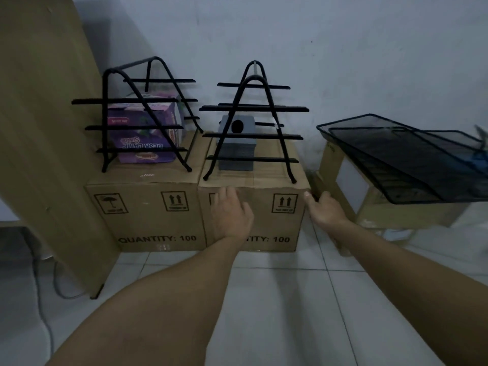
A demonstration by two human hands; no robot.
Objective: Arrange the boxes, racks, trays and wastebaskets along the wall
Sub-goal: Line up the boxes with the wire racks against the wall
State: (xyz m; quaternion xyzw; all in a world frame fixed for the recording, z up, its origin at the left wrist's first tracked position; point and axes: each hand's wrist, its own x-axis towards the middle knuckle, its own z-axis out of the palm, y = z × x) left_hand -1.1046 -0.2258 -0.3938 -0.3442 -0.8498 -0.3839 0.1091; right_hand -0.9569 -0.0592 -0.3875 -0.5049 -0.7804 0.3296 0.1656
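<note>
Two brown cardboard boxes stand side by side against the wall. The left box (148,215) carries a black wire rack (142,112) with a purple desk-lamp carton (144,133) inside it. The right box (266,220) carries a second black rack (252,122) over a small grey box (237,146). My left hand (231,213) lies flat on the front face of the right box. My right hand (326,207) touches that box's right front corner, fingers at its side. Black mesh trays (406,159) lie tilted on a third carton (348,186) at the right.
A tall wooden panel (45,128) leans at the left beside the left box, with cables (39,281) on the floor behind it. White floor tiles (277,299) stretch in front of the boxes. A narrow gap separates the right box from the third carton.
</note>
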